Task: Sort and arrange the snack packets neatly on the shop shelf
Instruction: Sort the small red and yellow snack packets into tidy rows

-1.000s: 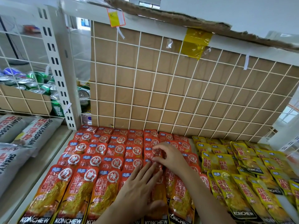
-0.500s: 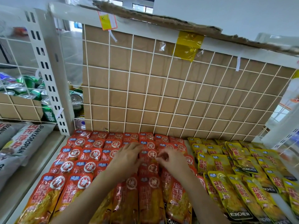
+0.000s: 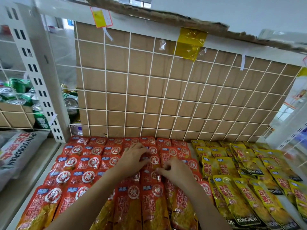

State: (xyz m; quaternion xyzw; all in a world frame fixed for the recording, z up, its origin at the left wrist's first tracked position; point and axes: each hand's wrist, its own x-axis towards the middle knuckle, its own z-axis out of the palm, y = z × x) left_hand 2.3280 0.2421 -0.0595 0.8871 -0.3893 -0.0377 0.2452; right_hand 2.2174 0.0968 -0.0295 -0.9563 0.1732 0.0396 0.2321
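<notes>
Reaching deeper than a second ago, the left hand now lies over the third row from the back of the red packets, where before it lay flat and spread near the front. The right hand has drawn back a row toward the person and sits just beside the left, no longer ahead of it. I take this to mean that the work has moved from smoothing the front rows to straightening the middle column, one overlap at a time.

The right thumb and forefinger pinch the top edge of one packet in that column. The left fingers bend down onto the packet tops; whether they grip or only press, I cannot tell.

The red packets fill the left and centre of the shelf, laid flat in columns that overlap like shingles, each round white seal showing above the next. The outer columns look even. The column under the hands is more crumpled, with foil glare and skewed edges. Yellow packets lie just beside them on the right, in looser, slanting rows, so that side looks to need more work. A wire grid backed with cardboard closes the rear. Green cans and white bags sit in the next bay to the left.
</notes>
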